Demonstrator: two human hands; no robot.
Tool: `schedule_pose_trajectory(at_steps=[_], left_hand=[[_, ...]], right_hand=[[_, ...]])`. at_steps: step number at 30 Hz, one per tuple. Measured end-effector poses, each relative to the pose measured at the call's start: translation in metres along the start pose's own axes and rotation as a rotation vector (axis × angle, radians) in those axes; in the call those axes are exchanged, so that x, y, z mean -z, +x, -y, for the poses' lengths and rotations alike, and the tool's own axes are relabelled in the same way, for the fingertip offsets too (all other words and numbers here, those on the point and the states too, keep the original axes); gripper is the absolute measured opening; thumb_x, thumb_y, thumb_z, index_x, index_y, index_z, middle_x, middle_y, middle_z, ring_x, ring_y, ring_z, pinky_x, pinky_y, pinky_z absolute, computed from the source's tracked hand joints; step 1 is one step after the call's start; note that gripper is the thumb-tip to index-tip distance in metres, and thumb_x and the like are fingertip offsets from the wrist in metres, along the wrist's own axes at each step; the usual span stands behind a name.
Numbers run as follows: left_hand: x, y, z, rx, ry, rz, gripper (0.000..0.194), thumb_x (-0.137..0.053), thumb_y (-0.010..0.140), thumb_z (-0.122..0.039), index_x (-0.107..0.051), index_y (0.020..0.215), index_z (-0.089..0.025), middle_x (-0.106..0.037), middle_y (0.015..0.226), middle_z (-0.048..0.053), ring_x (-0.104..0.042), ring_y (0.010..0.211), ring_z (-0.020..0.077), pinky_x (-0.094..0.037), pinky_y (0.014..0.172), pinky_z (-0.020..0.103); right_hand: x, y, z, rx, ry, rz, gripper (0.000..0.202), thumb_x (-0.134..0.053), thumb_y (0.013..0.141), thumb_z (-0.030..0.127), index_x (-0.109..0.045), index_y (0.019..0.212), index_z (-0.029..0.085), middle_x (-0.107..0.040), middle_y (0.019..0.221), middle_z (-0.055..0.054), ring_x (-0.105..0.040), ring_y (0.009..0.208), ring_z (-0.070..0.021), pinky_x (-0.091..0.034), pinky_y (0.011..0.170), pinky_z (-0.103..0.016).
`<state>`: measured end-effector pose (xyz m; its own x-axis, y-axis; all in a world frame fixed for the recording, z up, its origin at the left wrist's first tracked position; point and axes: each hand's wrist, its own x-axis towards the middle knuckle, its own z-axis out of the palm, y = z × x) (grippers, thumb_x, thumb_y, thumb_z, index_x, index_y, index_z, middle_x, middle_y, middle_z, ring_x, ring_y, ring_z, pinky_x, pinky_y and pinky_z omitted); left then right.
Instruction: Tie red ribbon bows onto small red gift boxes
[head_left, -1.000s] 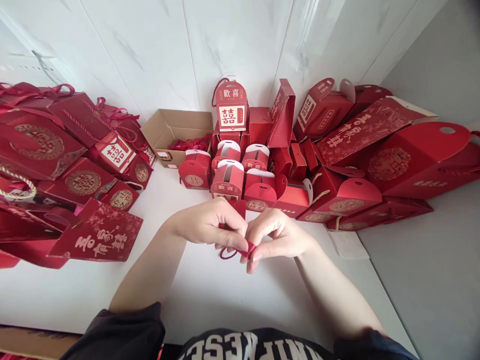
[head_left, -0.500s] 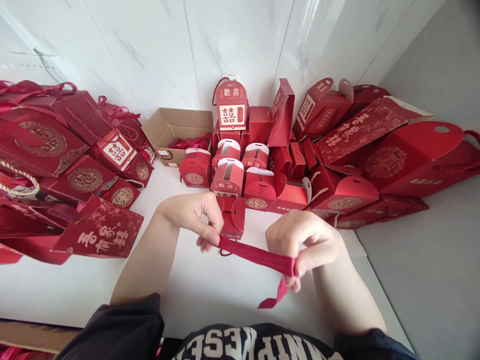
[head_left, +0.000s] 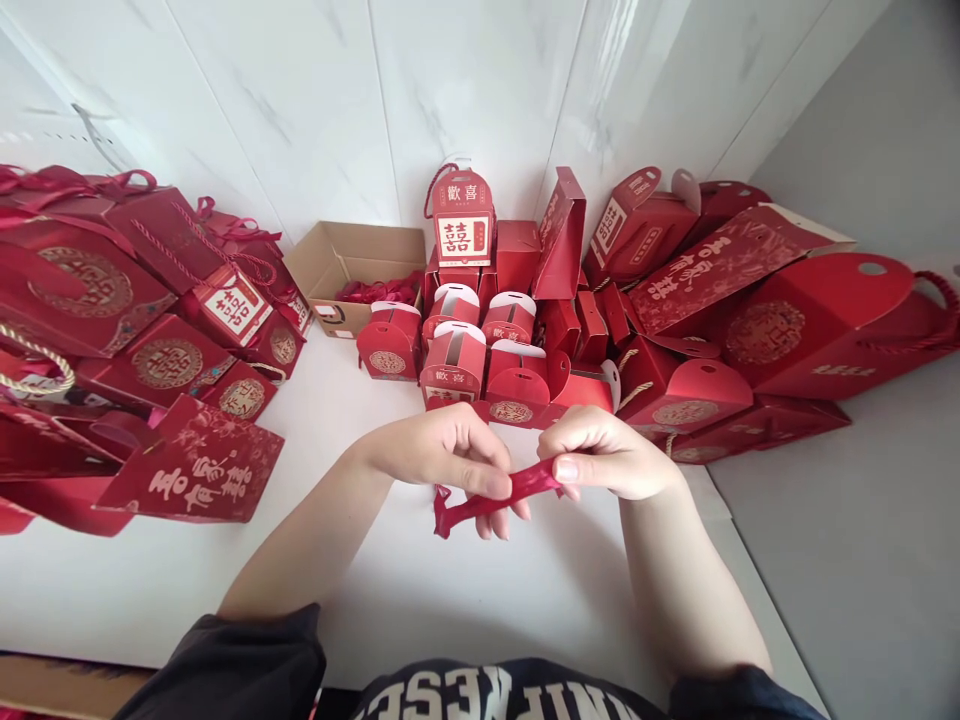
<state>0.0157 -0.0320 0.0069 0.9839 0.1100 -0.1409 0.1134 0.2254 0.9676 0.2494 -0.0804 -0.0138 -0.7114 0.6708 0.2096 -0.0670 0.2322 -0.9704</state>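
Observation:
A dark red ribbon (head_left: 534, 482) is stretched between my two hands above the white table. My left hand (head_left: 457, 465) pinches it between thumb and fingers, and a loose end hangs down to the left below the thumb. With thumb and forefinger closed, my right hand (head_left: 607, 452) grips the other part of the ribbon, slightly higher. Just beyond the hands stand several small red gift boxes (head_left: 452, 365) with rounded handle flaps. The small box seen nearest earlier is now largely hidden behind my hands.
An open cardboard box (head_left: 360, 245) holding red ribbons (head_left: 382, 288) stands at the back against the marble-look wall (head_left: 300, 110). Larger red gift boxes are piled at left (head_left: 169, 362) and right (head_left: 686, 385). A grey panel (head_left: 847, 560) borders the white table (head_left: 420, 620) on the right.
My hands have come closer together, the left moving right and the right slightly up. The ribbon span between them is shorter, and its loose end now hangs at the left.

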Motion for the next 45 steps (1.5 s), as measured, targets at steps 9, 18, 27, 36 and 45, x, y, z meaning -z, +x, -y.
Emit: schedule_pose_trajectory(at_steps=[9, 18, 27, 36, 45], left_hand=[[-0.006, -0.013, -0.008, -0.195, 0.313, 0.009, 0.019, -0.081, 0.075, -0.027, -0.083, 0.094, -0.025, -0.074, 0.073, 0.01, -0.068, 0.061, 0.0162, -0.054, 0.06, 0.023], [-0.003, -0.038, -0.026, -0.503, 0.417, -0.077, 0.023, -0.081, 0.071, -0.044, -0.079, 0.063, -0.022, -0.064, 0.051, 0.006, -0.057, 0.041, 0.0108, -0.047, 0.045, 0.02], [-0.004, -0.004, -0.007, 0.151, 0.313, -0.288, 0.042, -0.064, 0.087, -0.048, -0.066, 0.066, -0.012, -0.044, 0.048, -0.004, -0.035, 0.039, 0.0051, -0.026, 0.035, 0.019], [-0.004, -0.005, -0.011, 0.146, 0.29, -0.41, 0.038, -0.066, 0.087, -0.044, -0.06, 0.066, -0.013, -0.05, 0.042, -0.003, -0.042, 0.034, 0.0053, -0.029, 0.034, 0.016], [0.007, -0.014, -0.011, 0.126, 0.309, -0.376, 0.033, -0.08, 0.074, -0.04, -0.062, 0.064, -0.013, -0.046, 0.042, -0.006, -0.036, 0.032, 0.0031, -0.028, 0.03, 0.014]], right_hand=[[0.005, 0.005, -0.005, -0.004, -0.017, 0.056, 0.038, -0.062, 0.094, 0.034, -0.062, 0.063, 0.012, -0.051, 0.055, 0.002, -0.04, 0.049, -0.0056, -0.028, 0.048, -0.02], [0.019, 0.01, -0.027, -0.086, -0.005, 0.287, 0.04, -0.062, 0.093, 0.039, -0.065, 0.065, 0.011, -0.053, 0.055, 0.001, -0.044, 0.05, -0.0067, -0.033, 0.049, -0.02], [0.006, 0.016, -0.019, -0.046, 0.047, 0.306, 0.05, -0.058, 0.091, 0.057, -0.07, 0.107, 0.011, -0.072, 0.105, -0.011, -0.064, 0.1, -0.0224, -0.047, 0.094, -0.034], [-0.015, 0.032, -0.051, 0.025, 0.236, 0.109, 0.061, -0.049, 0.088, 0.07, -0.066, 0.076, 0.014, -0.061, 0.072, -0.003, -0.056, 0.073, -0.017, -0.05, 0.077, -0.034], [-0.026, 0.032, -0.036, -0.085, 0.346, 0.154, 0.027, -0.065, 0.092, 0.034, -0.077, 0.092, 0.01, -0.077, 0.075, -0.009, -0.073, 0.069, -0.018, -0.058, 0.07, -0.03]])
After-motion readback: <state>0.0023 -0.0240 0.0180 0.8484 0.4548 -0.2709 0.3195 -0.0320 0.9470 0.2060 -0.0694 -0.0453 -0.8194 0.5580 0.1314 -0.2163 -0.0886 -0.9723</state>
